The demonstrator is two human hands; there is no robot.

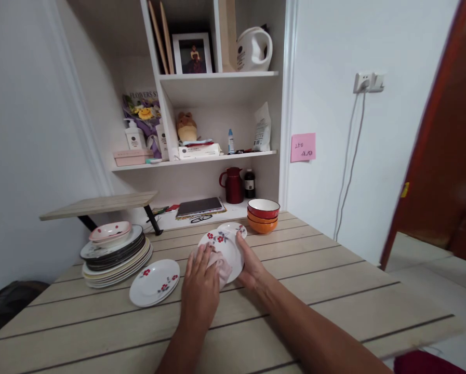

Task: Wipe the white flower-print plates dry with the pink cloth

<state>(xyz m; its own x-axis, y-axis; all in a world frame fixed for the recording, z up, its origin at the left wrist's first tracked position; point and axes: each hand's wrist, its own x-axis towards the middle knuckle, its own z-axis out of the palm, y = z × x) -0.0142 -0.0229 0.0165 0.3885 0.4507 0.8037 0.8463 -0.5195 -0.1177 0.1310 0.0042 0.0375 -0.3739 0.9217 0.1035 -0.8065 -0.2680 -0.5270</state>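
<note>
My right hand (250, 265) grips the right edge of a white plate with red flowers (225, 246), holding it tilted above the wooden table (314, 270). My left hand (199, 291) presses a pale pink cloth (222, 266) against the plate's face, fingers closed over the cloth. A second small flowered plate (233, 227) lies on the table just behind the held one. Another flowered plate (155, 282) lies flat to the left of my left hand.
A tall stack of plates (116, 257) topped by a small bowl stands at the table's left. Stacked red and orange bowls (263, 215) sit at the back. Shelves (217, 75) with bottles, a red jug (233, 185) and a tablet fill the wall behind.
</note>
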